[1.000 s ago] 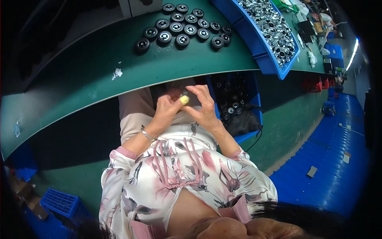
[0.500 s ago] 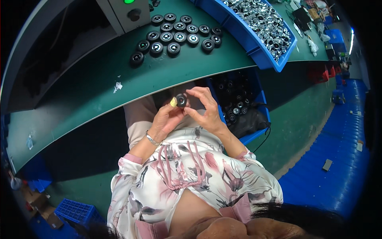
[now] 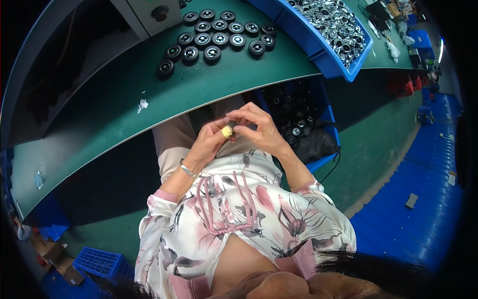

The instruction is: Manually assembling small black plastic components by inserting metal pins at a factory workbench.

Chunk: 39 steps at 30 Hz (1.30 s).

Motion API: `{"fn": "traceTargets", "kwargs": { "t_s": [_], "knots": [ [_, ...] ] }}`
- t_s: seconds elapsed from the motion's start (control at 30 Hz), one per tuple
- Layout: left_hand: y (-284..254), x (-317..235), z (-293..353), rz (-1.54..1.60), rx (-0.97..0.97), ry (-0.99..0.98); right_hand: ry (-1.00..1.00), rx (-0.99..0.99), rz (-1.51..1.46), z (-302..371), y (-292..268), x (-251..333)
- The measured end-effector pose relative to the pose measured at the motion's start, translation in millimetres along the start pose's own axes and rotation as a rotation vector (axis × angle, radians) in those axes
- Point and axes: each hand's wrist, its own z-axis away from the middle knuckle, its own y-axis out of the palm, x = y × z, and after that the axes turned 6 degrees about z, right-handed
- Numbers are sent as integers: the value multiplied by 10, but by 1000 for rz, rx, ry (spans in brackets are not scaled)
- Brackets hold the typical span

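Above my lap, both hands come together around a small black wheel, mostly covered by fingers. My left hand pinches it, with a yellow wrap on the thumb. From the other side, my right hand closes its thumb and fingers on the same wheel. Beyond my hands, several black wheels with shiny hubs lie in loose rows on the green workbench. Below the bench edge, near my right hand, a blue bin holds more black wheels.
A large blue tray full of shiny metal parts stands at the back right of the bench. A grey machine is at the back left. Scraps of white paper lie on the bench. A blue crate sits lower left.
My right fingers have closed in on the wheel, which was held up facing me by my left hand. The wheel is now turned and more covered. The view has shifted slightly.
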Motion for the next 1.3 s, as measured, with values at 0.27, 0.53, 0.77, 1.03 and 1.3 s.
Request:
{"fn": "traceTargets", "kwargs": {
  "t_s": [0.27, 0.53, 0.77, 1.03, 1.3],
  "knots": [
    [5, -5, -12, -119, 130, -49, -166, 122, 129, 25, -153, -89],
    [-46, 26, -9, -20, 142, -108, -338, 78, 282, 45, -108, -101],
    [-140, 124, -26, 131, -48, -199, -92, -119, 241, 87, 118, -196],
    [-329, 309, -103, -679, -364, 211, 82, -347, 280, 56, 317, -441],
    [-87, 167, -54, -401, -390, 196, 330, -92, -242, 84, 175, -407]
  ]
}}
